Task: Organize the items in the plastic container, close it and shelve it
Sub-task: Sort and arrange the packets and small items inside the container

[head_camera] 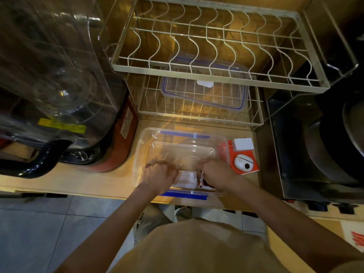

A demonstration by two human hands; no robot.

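Wooden surface [110,180] under dim amber light. Nearest, left hand [159,173] and right hand [216,173] inside clear plastic container [137,154], fingers curled on white packets [187,179] at 6 o'clock. Best pressed flat, snug together. Orange box [244,158] at 3 o'clock; lid [204,89] on rack shelf [201,117] at 12.

under my hands the clear rectangular plastic container [141,154] shows blue strips on its far and near rims. a white packet [186,179] lies at its near wall. by its right wall sits an orange-red box [243,156] with white patches, on the pale tan wooden counter [98,182].
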